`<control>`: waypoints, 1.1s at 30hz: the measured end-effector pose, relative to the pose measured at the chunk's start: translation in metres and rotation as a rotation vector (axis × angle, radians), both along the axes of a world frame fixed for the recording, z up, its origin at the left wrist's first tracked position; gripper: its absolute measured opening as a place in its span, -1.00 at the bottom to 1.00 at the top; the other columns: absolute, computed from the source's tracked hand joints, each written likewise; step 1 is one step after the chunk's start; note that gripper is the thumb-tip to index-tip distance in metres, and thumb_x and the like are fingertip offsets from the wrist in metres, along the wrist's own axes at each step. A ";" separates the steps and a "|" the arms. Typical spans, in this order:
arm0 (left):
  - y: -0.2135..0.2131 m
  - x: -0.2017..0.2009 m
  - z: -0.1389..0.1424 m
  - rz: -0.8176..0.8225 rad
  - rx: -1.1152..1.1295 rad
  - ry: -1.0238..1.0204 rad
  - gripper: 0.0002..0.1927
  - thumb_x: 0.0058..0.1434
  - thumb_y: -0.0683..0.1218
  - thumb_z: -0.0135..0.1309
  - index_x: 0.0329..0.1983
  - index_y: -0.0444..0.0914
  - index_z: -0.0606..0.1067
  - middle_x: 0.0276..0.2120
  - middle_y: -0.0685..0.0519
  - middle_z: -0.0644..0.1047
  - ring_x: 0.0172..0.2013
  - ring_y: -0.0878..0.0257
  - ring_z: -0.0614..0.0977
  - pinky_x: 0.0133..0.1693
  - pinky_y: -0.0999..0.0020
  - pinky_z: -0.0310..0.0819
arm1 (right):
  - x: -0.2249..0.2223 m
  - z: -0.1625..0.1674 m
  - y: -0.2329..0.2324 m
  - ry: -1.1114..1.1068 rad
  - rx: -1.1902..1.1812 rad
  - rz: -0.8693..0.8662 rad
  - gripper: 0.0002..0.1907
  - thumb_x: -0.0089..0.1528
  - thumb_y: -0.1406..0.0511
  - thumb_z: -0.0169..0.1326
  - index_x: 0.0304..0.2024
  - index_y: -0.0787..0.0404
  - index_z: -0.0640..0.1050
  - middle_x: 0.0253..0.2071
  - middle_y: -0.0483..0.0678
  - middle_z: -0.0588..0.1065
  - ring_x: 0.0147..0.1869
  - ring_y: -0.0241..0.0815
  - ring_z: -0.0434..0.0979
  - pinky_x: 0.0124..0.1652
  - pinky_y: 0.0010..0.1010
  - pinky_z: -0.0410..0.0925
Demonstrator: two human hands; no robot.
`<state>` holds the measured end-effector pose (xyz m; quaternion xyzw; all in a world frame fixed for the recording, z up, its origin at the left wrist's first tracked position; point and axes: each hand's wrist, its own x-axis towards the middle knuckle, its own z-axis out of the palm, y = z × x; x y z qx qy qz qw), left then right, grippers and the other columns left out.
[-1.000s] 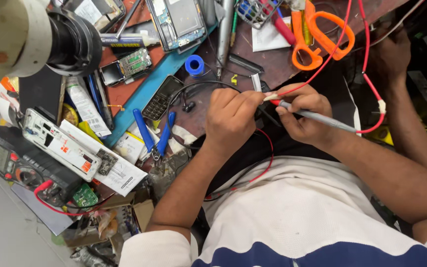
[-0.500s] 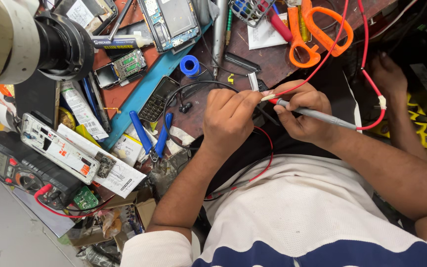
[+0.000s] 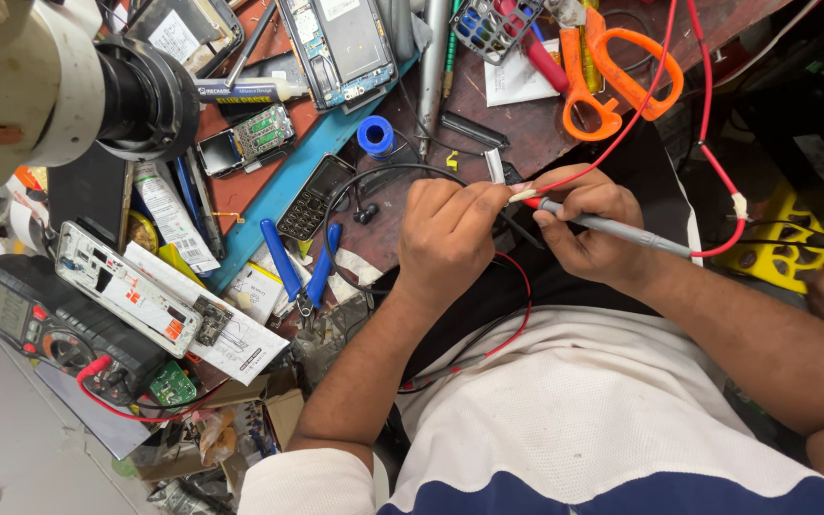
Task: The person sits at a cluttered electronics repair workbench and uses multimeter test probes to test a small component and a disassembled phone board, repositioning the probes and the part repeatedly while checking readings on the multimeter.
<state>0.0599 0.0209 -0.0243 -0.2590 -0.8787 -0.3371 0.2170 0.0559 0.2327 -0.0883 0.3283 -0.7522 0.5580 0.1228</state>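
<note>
Head view: your left hand (image 3: 450, 238) is curled tight, fingers (image 3: 488, 198) pinched shut on a small pale part (image 3: 523, 195) at their tips. Your right hand (image 3: 588, 229) grips a grey probe (image 3: 612, 229) like a pen, fingers closed round its shaft, the tip touching the pale part just beside your left fingertips. A red lead (image 3: 708, 162) runs from the probe's rear, up and away from your right fingers. Beyond both sets of fingers, on the cluttered surface (image 3: 526, 133), lie orange scissors (image 3: 612, 81). Left of your left fingers: blue-handled pliers (image 3: 302, 272), a keypad phone (image 3: 312, 195), well apart a multimeter (image 3: 40, 324).
</note>
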 end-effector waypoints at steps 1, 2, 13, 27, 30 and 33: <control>0.000 0.000 0.000 0.005 0.004 -0.006 -0.72 0.08 -0.35 0.15 -0.14 -0.25 0.54 -0.27 0.11 0.59 -0.30 0.18 0.53 -0.17 0.21 0.34 | 0.000 -0.001 0.001 -0.007 0.003 0.000 -0.61 0.30 0.48 0.18 -0.08 0.22 0.19 -0.04 0.25 0.50 -0.04 0.01 0.63 -0.10 -0.33 0.52; 0.000 0.000 -0.001 0.010 0.008 -0.012 -0.73 0.09 -0.35 0.16 -0.14 -0.25 0.54 -0.29 0.11 0.58 -0.30 0.17 0.53 -0.17 0.21 0.34 | 0.001 -0.002 0.001 -0.014 0.006 -0.001 -0.60 0.30 0.47 0.18 -0.08 0.22 0.18 -0.03 0.25 0.49 -0.06 -0.02 0.62 -0.11 -0.34 0.52; 0.001 0.000 -0.002 0.017 0.029 -0.017 -0.77 0.14 -0.34 0.17 -0.16 -0.24 0.54 -0.32 0.11 0.57 -0.31 0.18 0.52 -0.18 0.22 0.33 | 0.002 -0.004 0.002 -0.040 -0.014 0.011 -0.61 0.32 0.46 0.16 -0.07 0.22 0.18 -0.01 0.25 0.48 -0.06 -0.04 0.64 -0.08 -0.35 0.54; 0.001 0.000 -0.003 0.013 0.007 -0.001 -0.75 0.15 -0.34 0.17 -0.12 -0.24 0.53 -0.30 0.12 0.57 -0.31 0.17 0.52 -0.17 0.21 0.33 | 0.002 -0.003 0.002 -0.035 -0.012 0.013 -0.62 0.33 0.45 0.16 -0.07 0.21 0.17 -0.01 0.25 0.49 -0.05 -0.04 0.62 -0.09 -0.35 0.52; 0.001 0.001 -0.003 0.007 0.016 0.002 -0.73 0.13 -0.35 0.16 -0.12 -0.25 0.53 -0.29 0.11 0.57 -0.31 0.16 0.52 -0.17 0.20 0.33 | 0.003 -0.003 0.003 -0.039 -0.002 0.005 -0.61 0.34 0.45 0.16 -0.07 0.21 0.17 -0.01 0.24 0.49 -0.05 -0.04 0.62 -0.11 -0.36 0.50; 0.001 0.001 -0.003 0.010 0.010 0.008 -0.72 0.12 -0.35 0.15 -0.12 -0.25 0.53 -0.28 0.10 0.58 -0.30 0.16 0.52 -0.17 0.20 0.34 | 0.003 -0.003 0.003 -0.040 0.013 -0.006 -0.60 0.33 0.45 0.17 -0.07 0.21 0.17 -0.03 0.25 0.50 -0.05 -0.01 0.62 -0.12 -0.35 0.49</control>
